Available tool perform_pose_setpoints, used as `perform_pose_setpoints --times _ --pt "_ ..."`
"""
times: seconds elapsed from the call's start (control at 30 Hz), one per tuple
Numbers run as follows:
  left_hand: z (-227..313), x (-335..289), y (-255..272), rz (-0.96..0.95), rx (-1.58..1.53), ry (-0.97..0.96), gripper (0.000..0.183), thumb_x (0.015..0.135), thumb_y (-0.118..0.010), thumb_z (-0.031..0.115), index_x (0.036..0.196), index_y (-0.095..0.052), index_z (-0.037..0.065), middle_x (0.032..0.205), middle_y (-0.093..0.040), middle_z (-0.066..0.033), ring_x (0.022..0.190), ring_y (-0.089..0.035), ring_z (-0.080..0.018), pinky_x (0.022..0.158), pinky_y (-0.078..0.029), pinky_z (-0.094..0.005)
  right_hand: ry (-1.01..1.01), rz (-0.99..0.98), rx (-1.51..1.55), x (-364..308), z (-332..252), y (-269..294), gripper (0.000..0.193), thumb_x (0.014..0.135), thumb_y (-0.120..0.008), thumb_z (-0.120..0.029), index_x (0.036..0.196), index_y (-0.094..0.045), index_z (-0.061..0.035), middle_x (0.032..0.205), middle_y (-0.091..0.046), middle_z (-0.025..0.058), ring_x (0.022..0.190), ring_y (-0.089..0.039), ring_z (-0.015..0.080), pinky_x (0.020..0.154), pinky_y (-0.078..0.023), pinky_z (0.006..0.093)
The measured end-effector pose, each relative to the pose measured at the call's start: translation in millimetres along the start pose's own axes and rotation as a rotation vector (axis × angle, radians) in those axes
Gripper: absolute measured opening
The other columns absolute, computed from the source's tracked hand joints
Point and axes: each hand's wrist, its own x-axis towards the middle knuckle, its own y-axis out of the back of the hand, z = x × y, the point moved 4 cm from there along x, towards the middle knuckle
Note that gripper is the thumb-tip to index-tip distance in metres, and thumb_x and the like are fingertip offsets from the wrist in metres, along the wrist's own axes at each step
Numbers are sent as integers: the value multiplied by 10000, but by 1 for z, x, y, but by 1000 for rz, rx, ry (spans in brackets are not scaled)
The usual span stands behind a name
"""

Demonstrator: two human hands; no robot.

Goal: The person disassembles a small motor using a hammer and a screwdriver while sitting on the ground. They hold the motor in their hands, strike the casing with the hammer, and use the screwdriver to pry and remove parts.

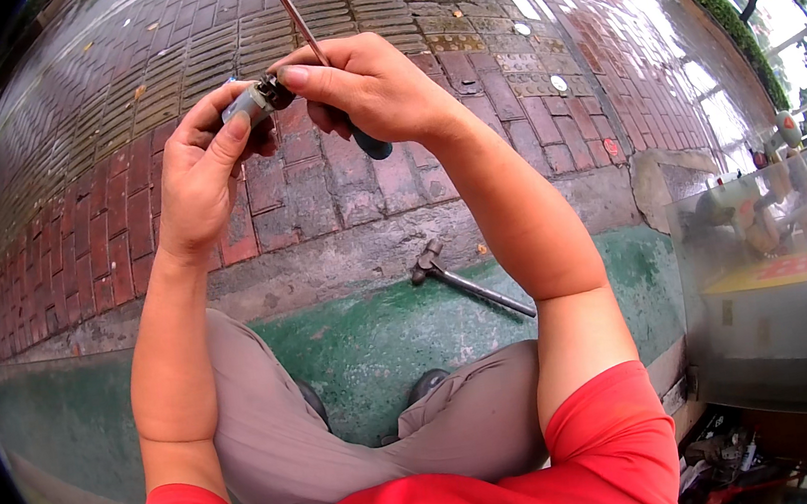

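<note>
Out over the brick pavement, both hands are raised close together. My left hand [198, 176] is closed round a small silver-grey metal cylinder [248, 107], thumb on its side. A dark fitting [274, 93] sits at the cylinder's right end, and the thumb and fingertip of my right hand [358, 86] pinch it. Tucked through that same right hand is a screwdriver [296, 18]; its shaft points up and away, and its dark handle shows below the palm. The fingers partly hide the cylinder, so its exact kind cannot be made out.
A hammer [468, 286] lies on the green-painted step [354, 339] between my knees and right arm. At the right stands a glass-sided case [781, 286], with assorted items below it. Wet red brick paving [356, 192] stretches ahead of a grey kerb [324, 259].
</note>
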Motion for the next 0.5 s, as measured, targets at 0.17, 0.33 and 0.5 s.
perform_pose_setpoints --times 0.17,0.33,0.5 --pt "2 2 -11 98 -16 -12 330 990 -558 146 1266 -539 -34 1054 -644 -89 893 -610 -146 806 -511 -292 -26 -9 125 1 -6 4 266 921 -669 -261 968 -690 0 672 -615 13 563 -560 67 502 -451 218" --pt "-3 2 -7 170 64 15 334 984 -578 161 1255 -552 -32 992 -656 -79 847 -620 -135 778 -523 -282 7 112 -25 1 -6 2 278 855 -739 -236 949 -681 19 713 -658 48 598 -593 102 546 -489 264" --pt "-15 -1 -6 336 203 71 320 984 -581 158 1241 -565 -32 922 -659 -62 776 -614 -113 733 -528 -262 200 343 -463 -3 -15 -10 338 752 -799 -252 851 -651 35 771 -686 155 680 -666 270 633 -527 361"
